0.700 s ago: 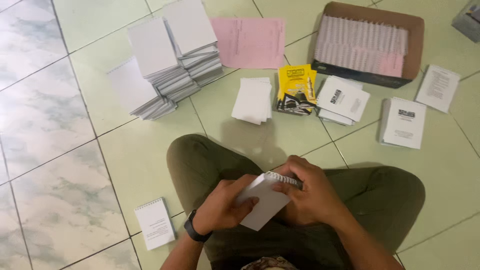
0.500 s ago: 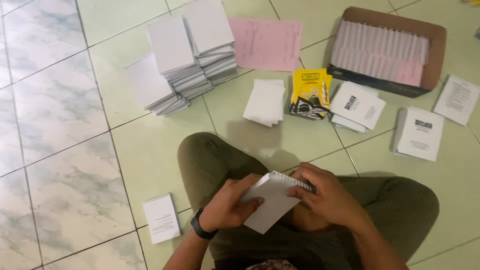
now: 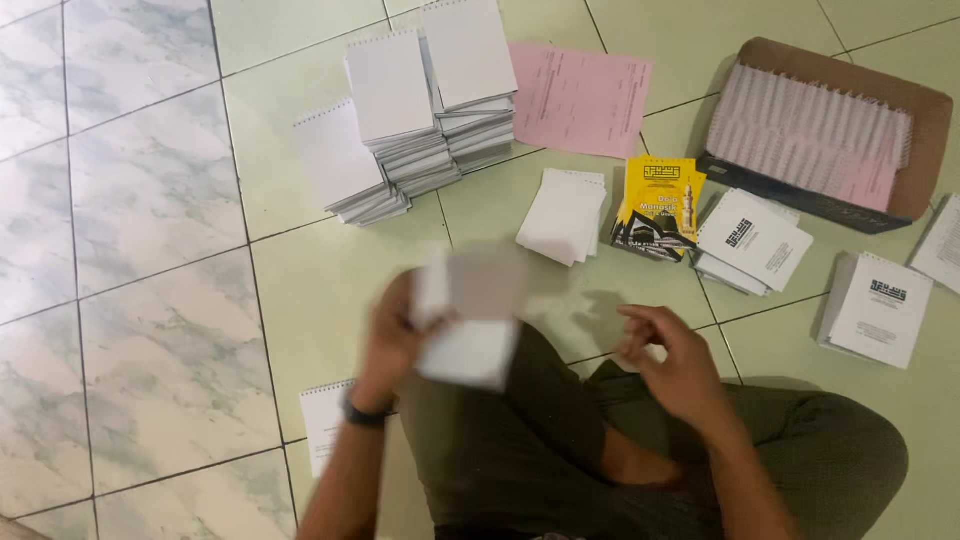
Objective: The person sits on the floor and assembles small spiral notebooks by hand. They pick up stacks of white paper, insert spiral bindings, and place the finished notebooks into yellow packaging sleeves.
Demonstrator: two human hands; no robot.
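My left hand grips a small white spiral-bound booklet, blurred by motion, above my left knee. My right hand hovers over my right knee with its fingers loosely curled and nothing in it. Tall stacks of white spiral-bound booklets stand on the floor ahead of the left hand. A single white booklet lies on the tile by my left forearm.
A pink sheet lies beyond a small pile of white pages. Yellow covers, printed white covers and more printed covers lie right. A cardboard box holds spiral coils.
My right hand has let go of the booklet and drawn back to the right. My left hand has lifted the booklet forward and to the left. The camera view has tilted.
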